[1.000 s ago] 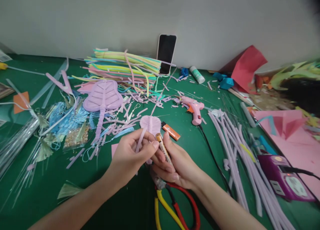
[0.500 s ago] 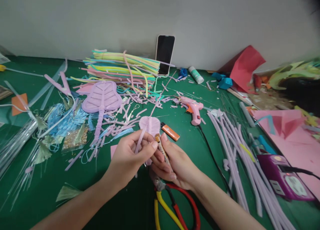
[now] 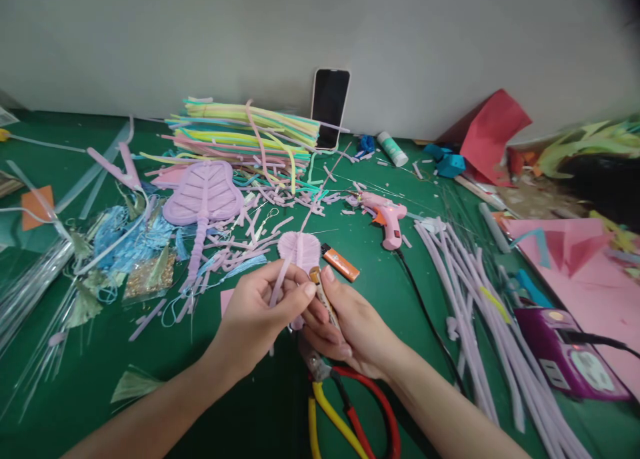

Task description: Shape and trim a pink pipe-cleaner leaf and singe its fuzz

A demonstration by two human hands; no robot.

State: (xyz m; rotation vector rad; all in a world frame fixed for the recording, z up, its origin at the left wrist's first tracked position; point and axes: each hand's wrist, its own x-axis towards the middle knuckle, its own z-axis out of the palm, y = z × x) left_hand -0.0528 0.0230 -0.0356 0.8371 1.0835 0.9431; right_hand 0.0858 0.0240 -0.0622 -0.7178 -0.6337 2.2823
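Between the thumb and fingers of my left hand (image 3: pixel 267 302) is a lilac pipe cleaner (image 3: pixel 281 279). My right hand (image 3: pixel 355 319) is closed around a slim printed tube (image 3: pixel 326 299) with a gold-brown end. The fingertips of both hands meet around the tube. Just beyond them lies a small round lilac fuzzy piece (image 3: pixel 299 248), with a thin stem pointing away; its lower part is hidden by my hands. Right of it is an orange lighter (image 3: pixel 341 262). Below my hands are tools with yellow handles (image 3: pixel 340 416) and red handles (image 3: pixel 393 412), partly covered.
A lilac leaf-shaped fan (image 3: pixel 203 192) lies left, near blue tassels (image 3: pixel 117 236). Bundled pipe cleaners (image 3: pixel 250 136) and a phone (image 3: pixel 330 106) stand at the back. Rightward are a pink glue gun (image 3: pixel 383 212) with its cord, loose lilac pipe cleaners (image 3: pixel 475 312) and a purple box (image 3: pixel 565 356).
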